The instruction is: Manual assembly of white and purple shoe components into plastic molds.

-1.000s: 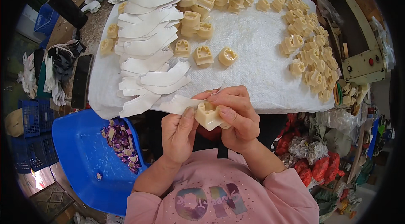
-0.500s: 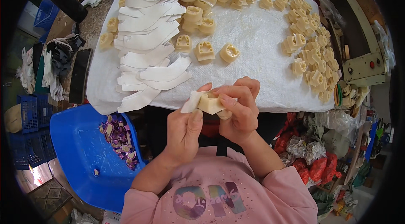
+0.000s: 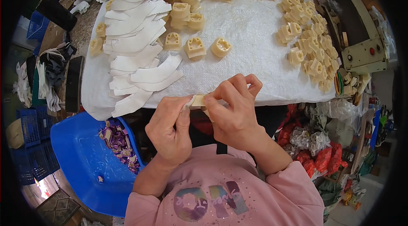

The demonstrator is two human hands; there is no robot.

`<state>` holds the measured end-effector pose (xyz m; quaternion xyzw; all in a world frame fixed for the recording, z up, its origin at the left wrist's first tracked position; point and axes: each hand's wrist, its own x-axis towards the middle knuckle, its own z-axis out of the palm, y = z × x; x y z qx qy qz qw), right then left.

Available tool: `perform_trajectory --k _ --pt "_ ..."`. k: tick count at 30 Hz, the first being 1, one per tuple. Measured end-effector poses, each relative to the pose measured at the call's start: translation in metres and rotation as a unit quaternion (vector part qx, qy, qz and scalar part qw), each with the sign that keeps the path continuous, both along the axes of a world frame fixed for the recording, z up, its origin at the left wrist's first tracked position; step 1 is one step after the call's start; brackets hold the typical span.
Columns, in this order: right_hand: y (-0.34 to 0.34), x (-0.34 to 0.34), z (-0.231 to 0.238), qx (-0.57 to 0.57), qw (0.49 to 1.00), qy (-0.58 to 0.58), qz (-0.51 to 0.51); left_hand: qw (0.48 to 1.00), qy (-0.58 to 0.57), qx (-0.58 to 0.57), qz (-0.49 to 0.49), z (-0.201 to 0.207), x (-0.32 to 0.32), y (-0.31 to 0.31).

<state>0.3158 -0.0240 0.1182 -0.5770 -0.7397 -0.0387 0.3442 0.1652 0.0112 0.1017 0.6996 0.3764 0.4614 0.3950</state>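
Just off the near edge of the table, my two hands meet around one small cream shoe heel (image 3: 198,100). My right hand (image 3: 234,117) is closed on it from the right, its fingers hiding much of the piece. My left hand (image 3: 171,127) pinches a white strip at the heel's left side, thumb upright against it; most of that strip is hidden. Beyond my hands, three loose cream heels (image 3: 195,48) stand in a row, hollow side up. Overlapping curved white strips (image 3: 135,58) form a long column to their left.
White woven sheeting (image 3: 250,62) covers the table. More cream heels (image 3: 312,45) are heaped at the right and far side. A dark phone (image 3: 74,82) lies at the left. Below it, a blue tub (image 3: 80,170) holds purple pieces. A metal machine frame (image 3: 363,56) stands at right.
My left hand has shifted left and turned, its fingers now folded over the white strip. The heel has tilted and is more covered by my right hand. The whole view has shifted slightly.
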Motion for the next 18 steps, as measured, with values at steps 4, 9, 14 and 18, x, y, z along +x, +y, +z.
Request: perform_trajectory --k 4,9,14,18 --pt "-0.001 0.0 -0.006 -0.008 1.0 -0.009 0.007 0.986 0.038 0.161 -0.004 -0.005 0.006 0.003" --pt "0.007 0.01 -0.017 0.019 0.999 0.018 0.02 0.997 0.03 0.066 -0.032 -0.006 0.005 -0.001" --pt "0.006 0.015 -0.027 0.013 0.972 0.219 0.09 0.993 -0.082 -0.049 -0.065 -0.024 0.0 0.007" --pt "0.003 0.019 -0.027 -0.015 0.955 0.269 0.127 0.982 -0.138 -0.018 -0.127 -0.024 0.001 0.017"
